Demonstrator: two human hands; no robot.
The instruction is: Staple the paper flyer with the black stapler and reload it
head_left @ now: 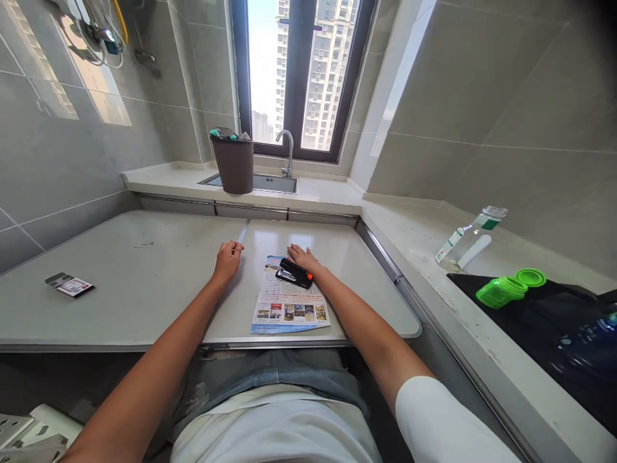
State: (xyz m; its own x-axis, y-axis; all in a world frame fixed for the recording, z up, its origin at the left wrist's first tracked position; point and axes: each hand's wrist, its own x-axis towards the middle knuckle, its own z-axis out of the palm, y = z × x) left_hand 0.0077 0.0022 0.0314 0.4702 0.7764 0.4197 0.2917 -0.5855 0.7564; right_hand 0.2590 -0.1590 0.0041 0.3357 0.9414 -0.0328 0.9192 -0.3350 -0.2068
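My left hand [228,262] rests on the white table [187,308] beside the seam between its panels. Its fingers are curled together, and I cannot make out what they hold, if anything. My right hand [303,258] lies flat with the fingers stretched out, past the top of a printed leaflet [284,297]. On the leaflet, close to my right wrist, lies a black stapler [295,275] with an orange-red spot at one end. The leaflet has blocks of text and a row of small pictures near its lower edge.
A small dark packet with a white label [72,285] lies at the table's left. Behind stand a brown bin [234,166], a sink [274,184] and a faucet [288,154]. The right counter holds a clear bottle [475,235] and an open green container [501,291].
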